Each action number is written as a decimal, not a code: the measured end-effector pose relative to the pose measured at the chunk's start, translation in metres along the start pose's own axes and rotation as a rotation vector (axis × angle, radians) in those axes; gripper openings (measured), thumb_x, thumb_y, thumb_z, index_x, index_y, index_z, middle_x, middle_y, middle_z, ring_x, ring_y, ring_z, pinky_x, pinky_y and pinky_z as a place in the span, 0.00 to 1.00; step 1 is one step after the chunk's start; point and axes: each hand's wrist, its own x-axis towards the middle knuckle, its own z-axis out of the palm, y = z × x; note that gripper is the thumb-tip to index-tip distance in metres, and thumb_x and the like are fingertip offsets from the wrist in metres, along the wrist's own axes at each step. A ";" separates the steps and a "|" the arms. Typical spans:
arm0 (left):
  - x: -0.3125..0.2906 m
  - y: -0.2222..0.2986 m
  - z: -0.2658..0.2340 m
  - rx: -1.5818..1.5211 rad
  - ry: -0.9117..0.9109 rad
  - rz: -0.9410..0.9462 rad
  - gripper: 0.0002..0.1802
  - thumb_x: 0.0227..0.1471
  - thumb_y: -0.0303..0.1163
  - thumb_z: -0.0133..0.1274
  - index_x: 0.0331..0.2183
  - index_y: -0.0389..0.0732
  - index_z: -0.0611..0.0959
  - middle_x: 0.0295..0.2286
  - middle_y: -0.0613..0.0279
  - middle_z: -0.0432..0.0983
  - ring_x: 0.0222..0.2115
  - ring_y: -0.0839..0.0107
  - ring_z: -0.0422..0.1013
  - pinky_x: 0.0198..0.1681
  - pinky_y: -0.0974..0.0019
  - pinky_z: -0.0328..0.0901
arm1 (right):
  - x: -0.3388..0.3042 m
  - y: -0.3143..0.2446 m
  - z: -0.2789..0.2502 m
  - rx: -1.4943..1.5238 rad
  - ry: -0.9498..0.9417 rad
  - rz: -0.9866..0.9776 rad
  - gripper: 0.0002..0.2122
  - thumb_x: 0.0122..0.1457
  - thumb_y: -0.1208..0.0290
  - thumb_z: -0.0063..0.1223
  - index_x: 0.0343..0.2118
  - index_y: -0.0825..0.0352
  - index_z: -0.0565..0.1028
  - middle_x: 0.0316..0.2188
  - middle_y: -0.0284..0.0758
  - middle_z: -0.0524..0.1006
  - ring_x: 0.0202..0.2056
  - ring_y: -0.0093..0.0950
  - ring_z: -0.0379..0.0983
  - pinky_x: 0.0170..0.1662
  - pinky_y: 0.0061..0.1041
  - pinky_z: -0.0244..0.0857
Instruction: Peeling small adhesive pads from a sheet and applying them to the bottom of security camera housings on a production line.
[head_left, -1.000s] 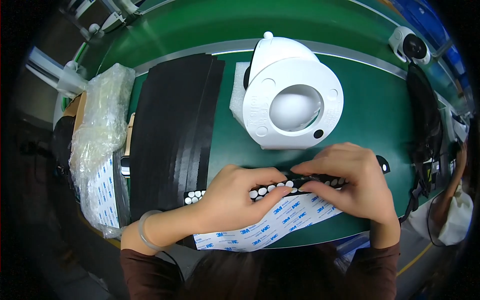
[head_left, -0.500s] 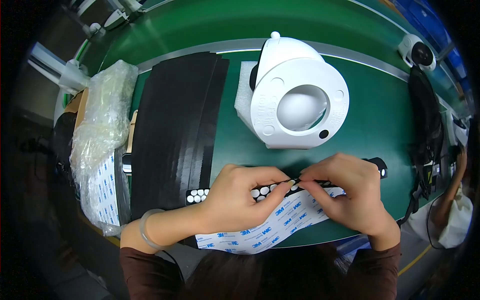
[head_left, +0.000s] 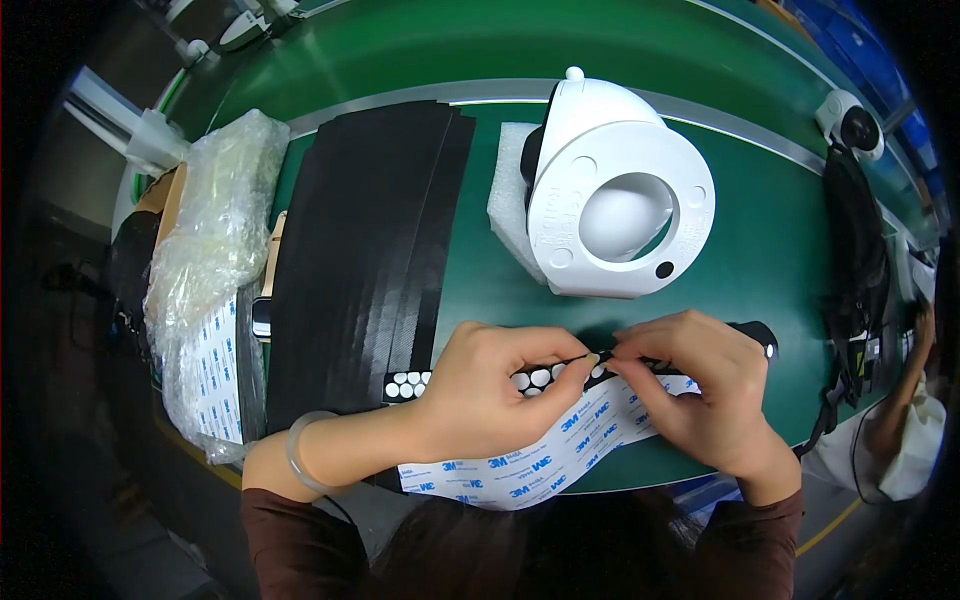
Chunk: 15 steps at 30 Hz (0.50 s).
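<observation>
Here I am over the green table [head_left: 760,240], and the strip [head_left: 541,378], black and studded with white dots [head_left: 408,385], runs crosswise near the front edge, right between my hands. My left hand [head_left: 478,390] has thumb and forefinger drawn together, pinching the strip near its middle, and my right hand [head_left: 708,378] pinches it just beside, the two sets of tips almost meeting. Whether a single dot is caught in there, I can't tell; it's too small and covered. The strip's left end peeks out past my left hand, over the foot of the black sheets [head_left: 365,250]; a dark end [head_left: 757,335] shows beyond my right, though I can't follow the link under the fingers. Below lies the liner [head_left: 555,455], white with blue print, rippling like thin, slick paper; I'd call it light, floppy and easily creased. The strip itself I judge light and bendy, so a grip at one end would let the rest sag; better two close pinches along the long edges, pads off the dot faces, which may be tacky. Up ahead, the white camera [head_left: 625,115] leans by a foam block [head_left: 512,195], well clear of my fingers, and the wrapped bundle [head_left: 215,250] sits over on the left.
</observation>
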 end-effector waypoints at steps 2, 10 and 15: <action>0.000 0.001 -0.001 0.016 0.004 0.009 0.03 0.41 0.23 0.53 0.23 0.33 0.79 0.18 0.61 0.75 0.18 0.81 0.70 0.20 0.78 0.62 | 0.000 -0.002 0.001 -0.008 0.013 -0.004 0.08 0.37 0.82 0.58 0.23 0.68 0.72 0.22 0.35 0.74 0.22 0.30 0.71 0.24 0.23 0.65; 0.000 0.002 -0.002 0.011 0.007 -0.001 0.03 0.41 0.23 0.53 0.23 0.33 0.79 0.17 0.62 0.75 0.18 0.81 0.69 0.20 0.79 0.62 | -0.001 -0.002 0.003 -0.016 0.060 -0.054 0.09 0.35 0.83 0.58 0.23 0.69 0.73 0.23 0.36 0.74 0.23 0.30 0.71 0.25 0.23 0.66; -0.001 0.002 -0.002 -0.011 0.014 0.006 0.04 0.41 0.23 0.53 0.23 0.33 0.79 0.17 0.62 0.75 0.18 0.81 0.70 0.20 0.79 0.62 | -0.001 -0.003 0.004 -0.011 0.068 -0.059 0.09 0.35 0.83 0.58 0.24 0.70 0.73 0.23 0.37 0.74 0.23 0.30 0.72 0.26 0.22 0.66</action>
